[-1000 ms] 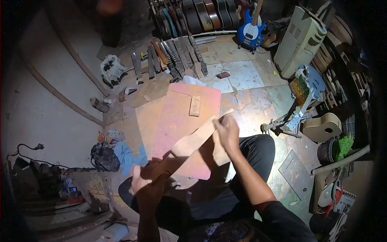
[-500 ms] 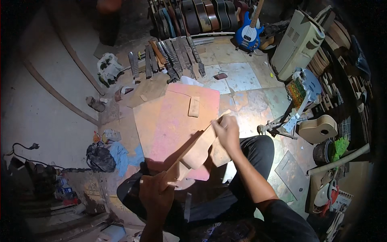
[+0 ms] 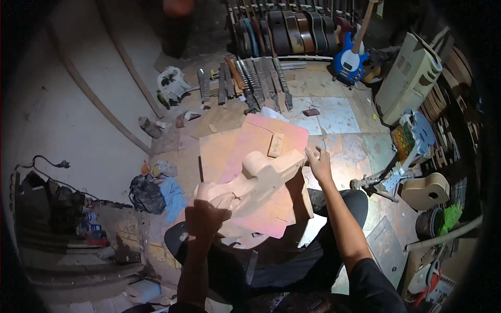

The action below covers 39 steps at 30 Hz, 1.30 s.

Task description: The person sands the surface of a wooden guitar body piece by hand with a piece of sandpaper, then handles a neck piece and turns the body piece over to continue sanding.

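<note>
An unpainted wooden guitar body (image 3: 261,180) with curved cutaways is held tilted above my lap. My left hand (image 3: 207,213) is closed round its left end, in shadow. At the other end, the bent fingers of my right hand (image 3: 318,161) pinch its edge. Below the body lies a worn pink and orange board (image 3: 295,133). On that board, just past the body, rests a small wooden block (image 3: 276,145).
Several guitar necks (image 3: 250,83) lie on the floor ahead. Behind them stand a row of guitar bodies and a blue bass guitar (image 3: 350,63). A pale tall appliance (image 3: 407,75) and an acoustic guitar body (image 3: 425,192) are at right. Bags (image 3: 148,194) lie by the left wall.
The guitar body has turned from edge-on to show its broad face. My right hand has shifted right and lower at its end; my left hand keeps its hold. The whole view has shifted.
</note>
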### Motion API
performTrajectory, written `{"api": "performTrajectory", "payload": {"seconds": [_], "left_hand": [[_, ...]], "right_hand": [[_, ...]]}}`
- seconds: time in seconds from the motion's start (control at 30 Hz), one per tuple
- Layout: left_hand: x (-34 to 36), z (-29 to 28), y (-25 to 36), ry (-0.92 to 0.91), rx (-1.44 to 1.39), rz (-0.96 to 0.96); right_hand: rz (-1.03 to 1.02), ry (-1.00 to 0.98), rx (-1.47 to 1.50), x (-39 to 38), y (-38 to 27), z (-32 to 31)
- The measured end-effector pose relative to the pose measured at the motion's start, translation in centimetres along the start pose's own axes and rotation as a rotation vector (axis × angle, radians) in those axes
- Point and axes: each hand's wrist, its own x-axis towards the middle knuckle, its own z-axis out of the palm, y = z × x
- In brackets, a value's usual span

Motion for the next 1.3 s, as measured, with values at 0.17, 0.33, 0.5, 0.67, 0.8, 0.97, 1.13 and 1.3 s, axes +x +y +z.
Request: {"api": "performTrajectory", "payload": {"seconds": [0.17,0.33,0.5,0.67,0.8,0.97,1.13,1.3], "left_hand": [[2.1,-1.0,0.2,0.162,-0.188,0.343],[3.8,-0.3,0.5,0.176,-0.314,0.258],[4.1,-0.5,-0.6,0.165,-0.269,0.271],[4.8,-0.9,-1.3,0.15,-0.395,0.284],[5.3,-0.8,-0.4,0.224,-0.246,0.277],[6.5,1.6,-5.1,0.402,-0.229,0.233],[6.7,7.0,-7.0,0.503,-1.001,0.048],[5.0,14.2,-11.1,0.241,-2.211,0.047]], "right_hand": [[-0.529,-0.102,0.189,-4.3,-10.7,-2.7],[-0.456,-0.432,0.266,-5.8,-12.6,-2.7],[-0.61,-0.27,-0.019,-7.6,-12.4,-1.8],[-0.559,-0.284,-0.028,-8.5,-12.4,-2.0],[-0.536,-0.252,-0.124,-8.5,-12.5,-2.6],[-0.449,-0.322,-0.232,-8.8,-13.6,-4.6],[-0.352,-0.618,-0.243,-8.0,-12.5,-6.9],[-0.382,-0.898,-0.13,-10.4,-11.3,-9.0]]}}
